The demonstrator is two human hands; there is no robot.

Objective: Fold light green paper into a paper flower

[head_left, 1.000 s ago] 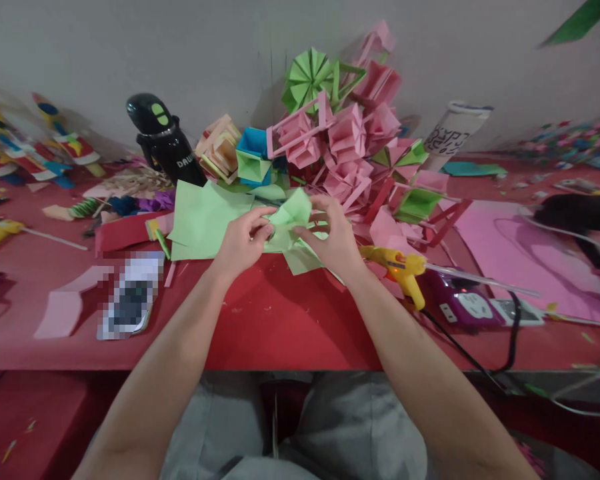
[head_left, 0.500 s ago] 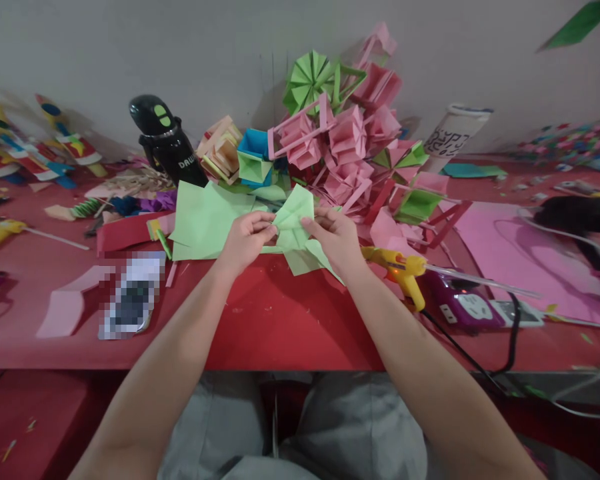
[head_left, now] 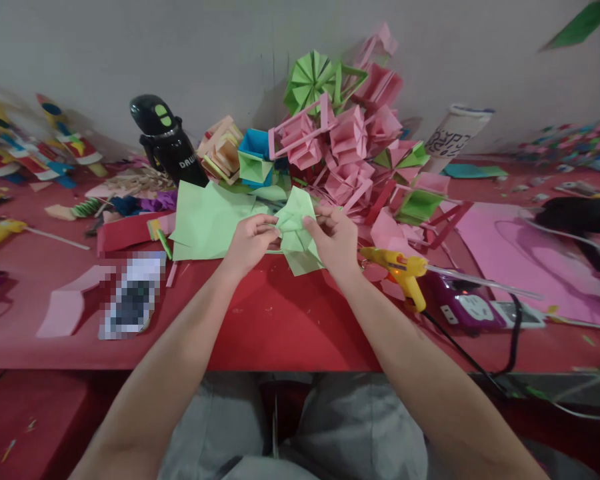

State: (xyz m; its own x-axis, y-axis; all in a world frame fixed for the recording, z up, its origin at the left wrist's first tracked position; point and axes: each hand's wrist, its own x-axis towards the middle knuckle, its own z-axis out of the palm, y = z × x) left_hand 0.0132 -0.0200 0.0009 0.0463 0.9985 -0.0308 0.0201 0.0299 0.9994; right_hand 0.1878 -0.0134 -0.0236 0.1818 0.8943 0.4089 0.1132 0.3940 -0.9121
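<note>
A light green folded paper is held between my two hands above the red tabletop. My left hand pinches its left edge, fingertips and thumb together. On the other side my right hand grips it, the thumb pressing on the front face and the fingers behind, partly hidden. Creases cross the middle of the paper, and a flap hangs below toward the table. Flat sheets of light green paper lie just left of and behind my left hand.
Pink folded paper baskets are heaped behind my hands. A yellow glue gun lies at the right, beside a purple power strip. To the left are a phone and a black bottle. Pink sheets cover the far right.
The folded green paper has shifted in my fingers, its middle now more gathered and its lower right flap less visible. Both hands keep their hold and have barely moved.
</note>
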